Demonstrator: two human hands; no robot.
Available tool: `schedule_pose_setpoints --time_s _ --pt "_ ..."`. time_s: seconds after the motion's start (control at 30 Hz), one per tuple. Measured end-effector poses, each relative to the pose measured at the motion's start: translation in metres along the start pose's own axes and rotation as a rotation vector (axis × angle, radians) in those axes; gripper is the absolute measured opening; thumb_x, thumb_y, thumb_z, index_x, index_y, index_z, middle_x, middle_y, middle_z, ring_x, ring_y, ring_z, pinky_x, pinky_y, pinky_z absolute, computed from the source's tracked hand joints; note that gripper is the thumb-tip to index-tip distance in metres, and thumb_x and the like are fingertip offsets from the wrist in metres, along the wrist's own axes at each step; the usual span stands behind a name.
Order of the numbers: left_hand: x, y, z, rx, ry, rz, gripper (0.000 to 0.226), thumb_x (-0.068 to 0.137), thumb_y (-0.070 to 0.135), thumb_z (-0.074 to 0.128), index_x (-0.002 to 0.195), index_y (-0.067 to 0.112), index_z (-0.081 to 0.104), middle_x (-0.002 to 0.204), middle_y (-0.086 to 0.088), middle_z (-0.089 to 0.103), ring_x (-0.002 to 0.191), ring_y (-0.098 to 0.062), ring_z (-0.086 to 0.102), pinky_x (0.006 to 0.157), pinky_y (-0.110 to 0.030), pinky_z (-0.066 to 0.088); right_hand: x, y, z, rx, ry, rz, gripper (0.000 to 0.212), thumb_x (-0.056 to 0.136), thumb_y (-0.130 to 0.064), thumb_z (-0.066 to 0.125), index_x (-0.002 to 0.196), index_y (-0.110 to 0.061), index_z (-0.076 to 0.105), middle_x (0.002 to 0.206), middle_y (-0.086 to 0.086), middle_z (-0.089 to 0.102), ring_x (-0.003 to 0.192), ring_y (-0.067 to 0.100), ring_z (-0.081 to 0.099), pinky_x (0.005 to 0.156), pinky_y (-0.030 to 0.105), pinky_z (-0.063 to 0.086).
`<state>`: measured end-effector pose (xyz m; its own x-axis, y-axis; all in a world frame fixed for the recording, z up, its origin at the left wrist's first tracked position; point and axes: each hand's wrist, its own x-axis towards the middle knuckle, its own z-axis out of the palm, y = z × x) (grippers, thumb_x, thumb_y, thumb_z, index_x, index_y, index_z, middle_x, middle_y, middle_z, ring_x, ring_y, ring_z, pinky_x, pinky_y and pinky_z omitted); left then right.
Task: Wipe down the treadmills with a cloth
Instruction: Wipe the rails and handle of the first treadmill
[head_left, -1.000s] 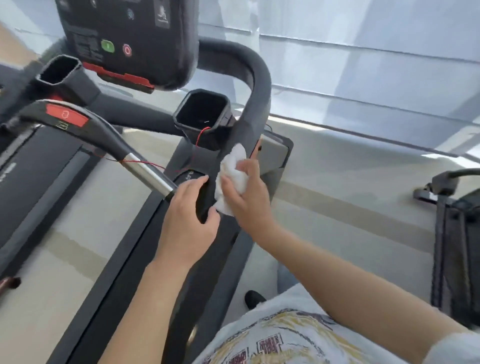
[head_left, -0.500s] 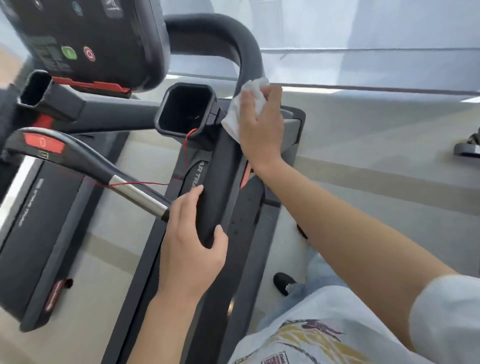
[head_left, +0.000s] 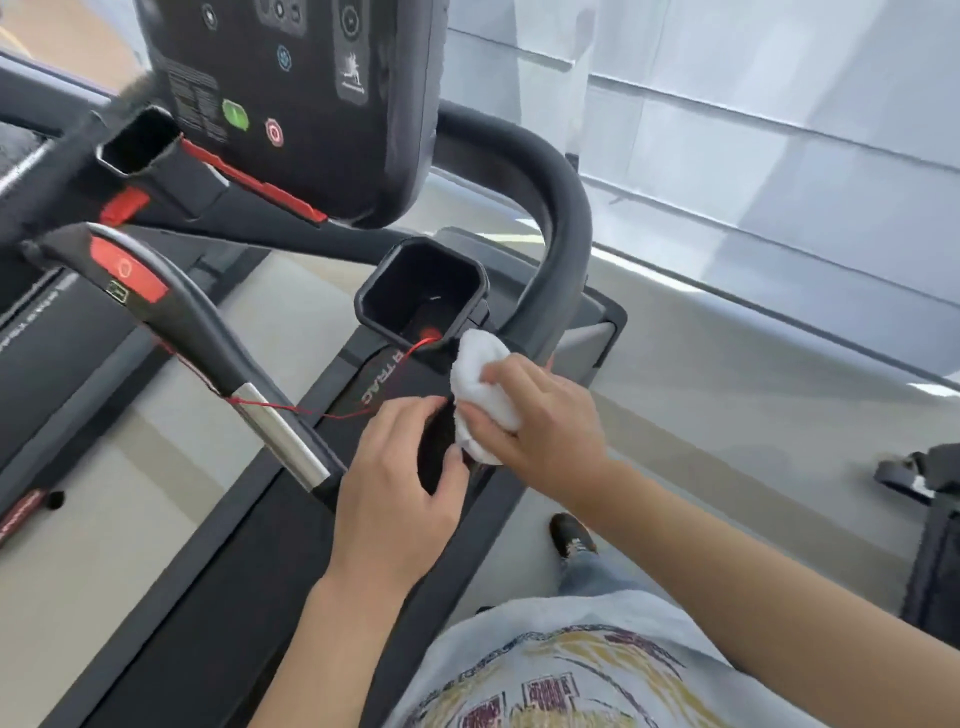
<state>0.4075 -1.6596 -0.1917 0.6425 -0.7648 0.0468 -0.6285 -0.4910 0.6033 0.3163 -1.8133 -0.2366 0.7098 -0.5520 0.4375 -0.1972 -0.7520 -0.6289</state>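
A black treadmill fills the view, with its console (head_left: 291, 98) at the top and its right handrail (head_left: 558, 228) curving down toward me. My right hand (head_left: 540, 426) grips a white cloth (head_left: 480, 382) and presses it against the lower part of that handrail, just below the right cup holder (head_left: 421, 291). My left hand (head_left: 400, 488) is curled round the same handrail, right beside the cloth. The rail between my hands is mostly hidden.
A centre handle with a red button (head_left: 127, 273) and a steel section (head_left: 280, 436) juts out at left, with a thin red cord (head_left: 363, 410) running to the cup holder. The belt deck (head_left: 223, 597) lies below. Another machine (head_left: 930, 519) stands at right. My shoe (head_left: 571, 535) is on the floor.
My right hand has slid the cloth down the handrail from near the top bend to just above my left hand. My left hand has kept its grip on the rail.
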Motion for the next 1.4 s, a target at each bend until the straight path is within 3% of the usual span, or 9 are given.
schedule_pose_setpoints --time_s 0.2,0.3,0.4,0.47,0.63,0.77,1.03,1.3,1.4 --pt "0.004 0.000 0.003 0.090 0.163 -0.122 0.047 0.101 0.029 0.054 0.146 0.013 0.052 0.146 0.001 0.049 0.138 -0.018 0.044 0.119 -0.031 0.036 0.099 0.026 -0.023 -0.196 -0.138 0.098 0.034 0.102 -0.051 0.056 0.116 -0.019 0.055 0.099 -0.006 0.067 0.080 0.015 0.057 0.071 0.036 0.047" --pt "0.006 -0.003 0.006 0.118 0.143 -0.165 0.050 0.104 0.032 0.052 0.151 0.015 0.047 0.151 0.002 0.048 0.143 -0.013 0.040 0.122 -0.023 0.028 0.140 0.030 -0.017 -0.291 -0.300 0.003 0.036 0.106 -0.053 0.046 0.117 -0.020 0.051 0.091 -0.007 0.059 0.084 0.024 0.060 0.071 0.038 0.043" --pt "0.004 -0.003 0.008 0.167 0.143 -0.170 0.050 0.104 0.039 0.046 0.148 0.015 0.052 0.145 0.003 0.054 0.138 -0.012 0.045 0.117 -0.015 0.026 0.173 0.029 0.004 -0.325 -0.392 -0.074 0.034 0.106 -0.050 0.045 0.120 -0.019 0.051 0.090 -0.004 0.056 0.083 0.027 0.058 0.071 0.039 0.044" --pt "0.005 -0.004 0.008 0.177 0.161 -0.183 0.052 0.102 0.042 0.044 0.145 0.014 0.055 0.143 0.002 0.056 0.136 -0.014 0.047 0.114 -0.018 0.030 0.189 0.023 0.022 -0.299 -0.405 -0.121 0.030 0.106 -0.046 0.048 0.115 -0.018 0.051 0.087 -0.001 0.060 0.083 0.030 0.061 0.069 0.040 0.047" --pt "0.006 -0.004 0.011 0.189 0.212 -0.211 0.050 0.099 0.042 0.048 0.139 0.012 0.060 0.134 0.001 0.061 0.125 -0.020 0.055 0.105 -0.030 0.046 0.200 0.013 0.042 -0.340 -0.367 -0.187 0.030 0.106 -0.040 0.047 0.097 -0.012 0.050 0.078 0.005 0.059 0.073 0.031 0.058 0.059 0.038 0.033" --pt "0.006 -0.002 0.011 0.206 0.235 -0.245 0.048 0.098 0.043 0.049 0.132 0.013 0.063 0.125 0.003 0.065 0.117 -0.019 0.058 0.094 -0.030 0.050 0.197 -0.001 0.048 -0.335 -0.410 -0.303 0.033 0.107 -0.042 0.045 0.101 -0.012 0.057 0.089 0.003 0.065 0.078 0.031 0.062 0.066 0.042 0.046" --pt "0.004 0.000 0.010 0.196 0.203 -0.301 0.045 0.101 0.042 0.053 0.137 0.017 0.062 0.133 0.009 0.062 0.124 -0.012 0.053 0.098 -0.022 0.043 0.193 -0.023 0.063 -0.164 -0.583 -0.429 0.030 0.101 -0.046 0.054 0.107 -0.019 0.064 0.083 0.000 0.067 0.076 0.029 0.062 0.066 0.037 0.049" --pt "0.006 0.001 0.010 0.219 0.213 -0.304 0.051 0.099 0.047 0.046 0.136 0.016 0.062 0.133 0.007 0.061 0.122 -0.014 0.053 0.095 -0.026 0.048 0.170 -0.004 0.039 -0.010 -0.683 -0.584 0.029 0.097 -0.050 0.061 0.099 -0.022 0.053 0.071 -0.010 0.054 0.064 0.022 0.054 0.060 0.041 0.049" --pt "0.007 0.001 0.010 0.218 0.222 -0.308 0.050 0.098 0.047 0.046 0.133 0.016 0.064 0.129 0.007 0.062 0.119 -0.015 0.054 0.092 -0.029 0.050 0.187 -0.021 0.061 -0.032 -0.669 -0.508 0.030 0.099 -0.051 0.057 0.097 -0.022 0.048 0.071 -0.005 0.057 0.069 0.026 0.058 0.061 0.038 0.046"
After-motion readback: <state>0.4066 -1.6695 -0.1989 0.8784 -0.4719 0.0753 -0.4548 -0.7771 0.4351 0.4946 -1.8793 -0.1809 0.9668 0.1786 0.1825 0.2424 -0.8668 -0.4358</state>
